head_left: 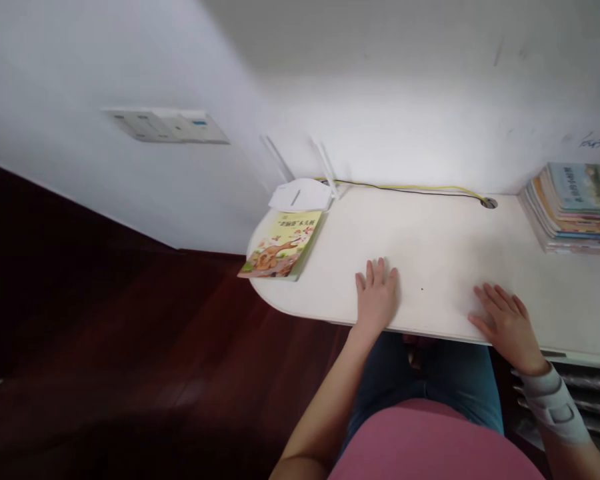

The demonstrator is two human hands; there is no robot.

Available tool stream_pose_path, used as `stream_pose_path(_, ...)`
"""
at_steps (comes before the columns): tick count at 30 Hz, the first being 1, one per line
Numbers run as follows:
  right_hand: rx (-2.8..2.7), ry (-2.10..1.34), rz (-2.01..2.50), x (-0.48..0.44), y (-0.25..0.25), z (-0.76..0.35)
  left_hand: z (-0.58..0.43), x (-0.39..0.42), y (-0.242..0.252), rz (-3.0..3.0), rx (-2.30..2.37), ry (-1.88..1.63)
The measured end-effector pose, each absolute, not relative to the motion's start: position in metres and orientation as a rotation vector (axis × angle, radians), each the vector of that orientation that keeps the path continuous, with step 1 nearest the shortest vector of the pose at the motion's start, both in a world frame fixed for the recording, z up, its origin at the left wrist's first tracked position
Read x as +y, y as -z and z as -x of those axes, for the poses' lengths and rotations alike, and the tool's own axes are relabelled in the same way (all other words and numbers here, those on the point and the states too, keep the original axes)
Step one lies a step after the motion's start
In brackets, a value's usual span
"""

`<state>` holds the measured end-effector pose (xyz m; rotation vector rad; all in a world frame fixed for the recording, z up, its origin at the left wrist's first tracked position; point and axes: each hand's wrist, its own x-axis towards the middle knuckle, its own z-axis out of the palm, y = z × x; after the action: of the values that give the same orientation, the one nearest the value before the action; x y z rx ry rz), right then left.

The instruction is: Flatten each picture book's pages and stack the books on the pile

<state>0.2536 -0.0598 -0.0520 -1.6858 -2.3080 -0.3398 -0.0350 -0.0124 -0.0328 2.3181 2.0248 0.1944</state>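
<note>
My left hand (377,297) rests flat on the white desk (430,253) near its front edge, fingers spread and holding nothing. My right hand (505,327) lies palm down at the same edge, also empty, with a pale brace (555,407) around its wrist. A picture book with a yellow cover (280,245) lies on the desk's rounded left end, well to the left of my left hand. Behind that book sits a white router (300,197) with thin antennas.
A stack of several books (575,210) lies at the desk's right end. A yellow cable and a black cable (405,190) run along the wall into a desk grommet (489,203). A wall switch panel (167,125) sits to the left. Dark wooden floor (130,347) lies below the desk's left side.
</note>
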Motion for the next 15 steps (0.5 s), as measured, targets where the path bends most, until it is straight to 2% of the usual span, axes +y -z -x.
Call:
stream_pose_path(5, -2.236, 0.334, 1.630, -0.057, 0.050, -0.257, 0.053, 0.001, 0.017, -2.327, 1.943, -0.201)
stream_pose_path(10, -2.017, 0.362, 1.647, -0.043, 0.048, -0.285, 0.137, 0.042, -0.010, -2.076, 2.371, -0.255)
stream_pose_path(15, -1.967, 0.362, 1.705, -0.036, 0.058, -0.296, 0.224, 0.064, -0.003, -1.705, 2.462, -0.002)
